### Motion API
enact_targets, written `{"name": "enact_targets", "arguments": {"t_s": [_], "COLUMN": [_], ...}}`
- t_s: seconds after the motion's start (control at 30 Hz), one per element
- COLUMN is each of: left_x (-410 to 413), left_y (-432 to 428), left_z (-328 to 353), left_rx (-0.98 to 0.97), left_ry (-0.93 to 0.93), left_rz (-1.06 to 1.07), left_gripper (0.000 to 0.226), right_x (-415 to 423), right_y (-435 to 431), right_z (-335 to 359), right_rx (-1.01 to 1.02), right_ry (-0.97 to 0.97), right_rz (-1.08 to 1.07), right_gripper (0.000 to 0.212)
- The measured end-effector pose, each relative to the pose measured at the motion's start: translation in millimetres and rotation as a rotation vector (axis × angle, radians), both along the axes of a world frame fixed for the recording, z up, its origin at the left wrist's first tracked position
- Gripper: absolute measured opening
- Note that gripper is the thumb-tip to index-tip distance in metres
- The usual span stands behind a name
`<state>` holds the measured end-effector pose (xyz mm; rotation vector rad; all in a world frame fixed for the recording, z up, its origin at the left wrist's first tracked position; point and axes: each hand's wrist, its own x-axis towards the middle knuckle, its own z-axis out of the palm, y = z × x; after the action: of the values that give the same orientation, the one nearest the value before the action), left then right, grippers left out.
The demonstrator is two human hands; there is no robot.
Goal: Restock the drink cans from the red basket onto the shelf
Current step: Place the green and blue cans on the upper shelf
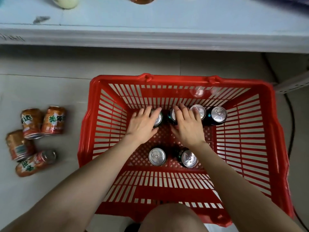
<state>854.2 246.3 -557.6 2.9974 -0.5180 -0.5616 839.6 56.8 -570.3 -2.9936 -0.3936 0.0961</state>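
Floor and shelf: supporting surfaces and their direct load.

The pale tiled floor (50, 84) carries the red basket (270, 148), which encloses the fingers (147, 113) of both hands, and four orange cans (36, 139) lying clustered well left of the left-hand fingers. The light blue shelf (167, 17) runs beyond the fingertips; a pale rounded object (65, 2) and an amber one (142, 0) stand at its far edge.

Shop setting: a red shopping basket (274, 131) on a tiled floor (50, 67) below a pale shelf (150, 19), orange drink cans (33, 138) alongside.
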Motion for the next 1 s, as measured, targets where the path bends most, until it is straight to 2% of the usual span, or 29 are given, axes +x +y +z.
{"name": "enact_targets", "arguments": {"t_s": [0.3, 0.57, 0.77, 1.0], "left_x": [11.6, -0.3, -10.7, -24.5], "left_y": [-7.7, 3.5, 9.8, 12.9], "left_z": [-3.6, 14.4, 62.3, 145.6], "left_rx": [-0.17, -0.183, -0.184, -0.177], "left_ry": [0.08, 0.089, 0.104, 0.135], "left_rz": [0.122, 0.168, 0.206, 0.213], "left_gripper": [0.072, 0.07, 0.07, 0.069], "right_x": [15.1, 2.3, -9.0, -20.6], "right_y": [8.8, 10.8, 13.6, 17.6], "right_z": [-6.8, 14.7, 62.5, 139.4], "right_rx": [-0.036, -0.003, 0.101, 0.106], "right_ry": [-0.041, -0.009, 0.092, 0.181], "right_rz": [0.003, 0.012, -0.017, -0.029], "right_gripper": [0.069, 0.057, 0.058, 0.055]}}
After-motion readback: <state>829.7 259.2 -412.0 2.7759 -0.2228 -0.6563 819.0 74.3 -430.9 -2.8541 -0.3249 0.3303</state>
